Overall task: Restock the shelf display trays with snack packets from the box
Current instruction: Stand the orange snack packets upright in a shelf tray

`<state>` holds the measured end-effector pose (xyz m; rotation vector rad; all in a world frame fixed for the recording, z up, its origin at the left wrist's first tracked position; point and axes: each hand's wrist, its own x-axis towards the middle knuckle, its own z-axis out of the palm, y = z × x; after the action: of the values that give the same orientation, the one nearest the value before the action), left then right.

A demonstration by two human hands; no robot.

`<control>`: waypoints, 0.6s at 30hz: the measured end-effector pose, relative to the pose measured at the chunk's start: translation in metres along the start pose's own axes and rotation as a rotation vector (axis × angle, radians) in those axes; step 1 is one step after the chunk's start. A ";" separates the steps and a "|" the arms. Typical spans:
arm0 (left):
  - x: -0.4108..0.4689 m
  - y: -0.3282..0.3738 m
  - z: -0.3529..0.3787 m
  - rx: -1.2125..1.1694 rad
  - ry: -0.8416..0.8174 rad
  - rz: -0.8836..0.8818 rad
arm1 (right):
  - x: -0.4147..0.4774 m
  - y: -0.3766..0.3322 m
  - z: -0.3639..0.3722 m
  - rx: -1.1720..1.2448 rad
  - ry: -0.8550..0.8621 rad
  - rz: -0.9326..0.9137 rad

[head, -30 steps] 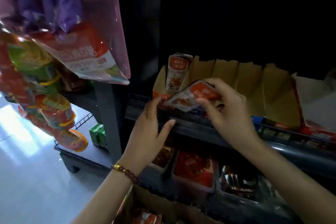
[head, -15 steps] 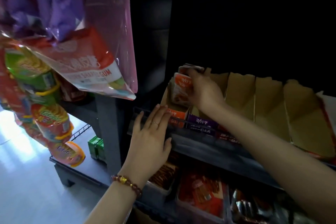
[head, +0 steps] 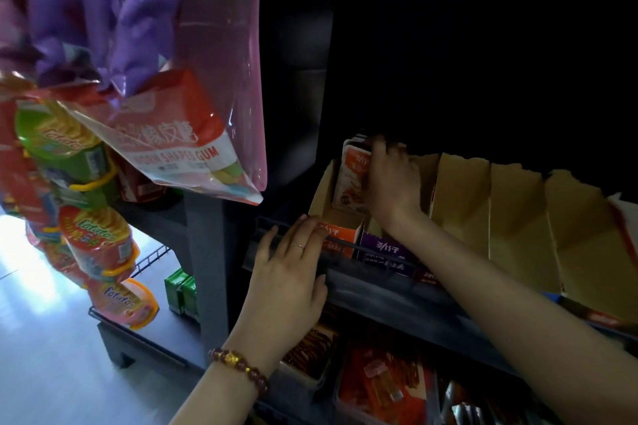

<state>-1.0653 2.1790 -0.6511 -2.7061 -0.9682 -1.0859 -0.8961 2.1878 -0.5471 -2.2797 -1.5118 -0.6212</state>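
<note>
An orange-and-white snack packet (head: 353, 179) stands upright in the leftmost cardboard display tray (head: 340, 231) on the dark shelf. My right hand (head: 392, 183) reaches into that tray, fingers curled around the packet's right side and top. More packets stand behind it, mostly hidden. My left hand (head: 288, 269) lies flat on the shelf's front rail (head: 373, 281), fingertips touching the orange tray front. A purple-fronted tray (head: 386, 254) sits to the right. The supply box is not clearly in view.
Several empty cardboard trays (head: 518, 217) run along the shelf to the right. Lower bins (head: 379, 386) hold red snack packs. A pink bag of gum (head: 186, 134) and a strip of potato snack packets (head: 96, 238) hang at the left. Green boxes (head: 181, 290) sit on a low rack.
My right hand carried the packet from over the shelf front up into the leftmost tray and stood it upright. My left hand settled flat on the rail.
</note>
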 end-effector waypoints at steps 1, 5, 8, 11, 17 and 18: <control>0.000 0.000 0.000 -0.003 0.004 -0.001 | 0.000 0.000 -0.001 -0.002 0.025 0.021; 0.001 0.001 0.000 -0.012 0.008 -0.005 | -0.004 0.000 -0.003 -0.014 0.059 0.040; 0.000 0.002 0.000 -0.010 -0.001 -0.009 | -0.004 0.001 -0.002 -0.048 0.071 0.025; -0.001 0.001 -0.001 -0.006 -0.012 -0.012 | -0.004 0.001 0.001 -0.055 0.065 0.007; 0.000 0.001 -0.001 -0.002 -0.018 -0.017 | -0.009 0.002 0.000 -0.099 -0.081 -0.019; -0.001 0.001 -0.001 -0.003 -0.017 -0.018 | -0.011 0.001 0.000 -0.119 -0.101 -0.021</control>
<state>-1.0656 2.1774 -0.6506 -2.7188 -0.9963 -1.0694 -0.8990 2.1792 -0.5527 -2.4200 -1.5865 -0.6263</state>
